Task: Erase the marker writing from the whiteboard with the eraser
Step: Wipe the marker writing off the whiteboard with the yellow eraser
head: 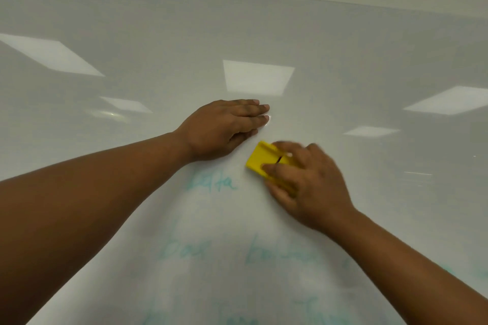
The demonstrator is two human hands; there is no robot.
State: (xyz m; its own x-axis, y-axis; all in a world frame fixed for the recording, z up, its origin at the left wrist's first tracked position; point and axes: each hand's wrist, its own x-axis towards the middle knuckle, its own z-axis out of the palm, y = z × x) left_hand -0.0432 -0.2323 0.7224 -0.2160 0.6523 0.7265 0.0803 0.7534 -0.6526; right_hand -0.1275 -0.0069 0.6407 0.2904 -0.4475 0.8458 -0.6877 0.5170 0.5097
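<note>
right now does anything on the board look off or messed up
Nothing damaged. Faint teal writing remains on the whiteboard below the yellow eraser, which the right hand grips; the left hand rests flat on the board.

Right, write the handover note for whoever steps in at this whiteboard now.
Left hand: flat on the whiteboard, fingers straight, holding nothing.
Right hand: grips the yellow eraser, pressed to the board just right of the top word.
Done: no writing shows on the board above the hands.
Left: faint teal writing beside the eraser, plus more words in rows below it, down to the bottom edge of the view. Wipe all of it.
</note>
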